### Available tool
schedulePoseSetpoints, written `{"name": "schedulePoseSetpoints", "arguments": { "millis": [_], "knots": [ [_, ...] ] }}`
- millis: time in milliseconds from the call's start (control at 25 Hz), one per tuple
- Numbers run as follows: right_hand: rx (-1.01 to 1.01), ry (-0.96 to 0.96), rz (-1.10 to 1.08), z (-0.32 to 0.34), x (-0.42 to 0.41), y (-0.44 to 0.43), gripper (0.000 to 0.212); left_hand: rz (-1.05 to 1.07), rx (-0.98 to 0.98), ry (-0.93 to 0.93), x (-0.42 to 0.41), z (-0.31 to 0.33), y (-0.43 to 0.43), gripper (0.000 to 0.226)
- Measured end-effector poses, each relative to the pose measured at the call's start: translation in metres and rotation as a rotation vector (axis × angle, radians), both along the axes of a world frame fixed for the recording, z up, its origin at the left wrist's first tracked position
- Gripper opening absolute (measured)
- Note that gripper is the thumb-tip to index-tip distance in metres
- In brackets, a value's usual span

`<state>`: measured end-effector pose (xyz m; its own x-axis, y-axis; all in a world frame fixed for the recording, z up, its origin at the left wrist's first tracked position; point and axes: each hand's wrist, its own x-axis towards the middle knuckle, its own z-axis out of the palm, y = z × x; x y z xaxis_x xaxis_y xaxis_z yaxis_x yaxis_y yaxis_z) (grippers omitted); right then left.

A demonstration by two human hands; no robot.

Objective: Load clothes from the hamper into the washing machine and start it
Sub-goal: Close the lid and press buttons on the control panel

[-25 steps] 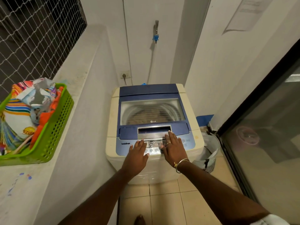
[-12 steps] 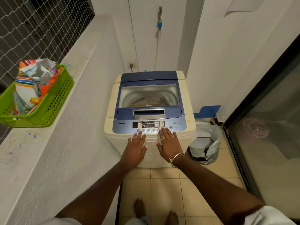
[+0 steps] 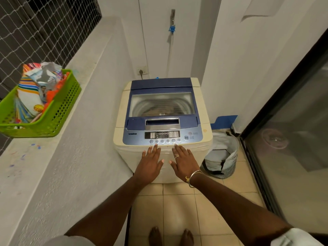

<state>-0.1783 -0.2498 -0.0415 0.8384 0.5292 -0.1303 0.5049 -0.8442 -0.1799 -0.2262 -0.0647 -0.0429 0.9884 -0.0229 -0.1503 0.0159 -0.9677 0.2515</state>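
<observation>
A cream top-loading washing machine [image 3: 204, 139] stands ahead with its blue glass lid [image 3: 160, 103] shut; clothes show dimly in the drum through the glass. Its control panel [image 3: 162, 136] with a row of buttons faces me. My left hand [image 3: 150, 165] and my right hand [image 3: 184, 162] are stretched out flat, fingers straight, just in front of the panel's front edge, holding nothing. A white hamper [image 3: 221, 157] sits on the floor to the machine's right, fabric lining visible inside.
A green plastic basket [image 3: 58, 114] with colourful packets sits on the white ledge [image 3: 35, 166] at the left, below a netted window. A dark glass sliding door [image 3: 292, 130] runs along the right. Tiled floor [image 3: 177, 210] and my bare feet are below.
Both hands have drawn back from the control buttons to just off the machine's front edge. The view has pulled back, showing my feet.
</observation>
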Motion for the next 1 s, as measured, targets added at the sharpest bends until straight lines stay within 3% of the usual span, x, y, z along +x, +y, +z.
{"name": "schedulePoseSetpoints", "arguments": {
  "millis": [240, 600, 1000],
  "knots": [
    [0.02, 0.012, -0.026, 0.001, 0.008, 0.008, 0.066, 0.004, -0.04, -0.009, 0.006, -0.006, 0.007, 0.062],
    [-0.033, 0.006, -0.261, 0.003, 0.074, -0.016, 0.066, 0.035, -0.088, -0.065, 0.033, -0.007, 0.023, 0.06],
    [-0.123, 0.046, -0.217, 0.003, 0.078, -0.024, 0.057, 0.066, -0.116, -0.054, 0.026, -0.014, 0.022, 0.064]
  ]
}}
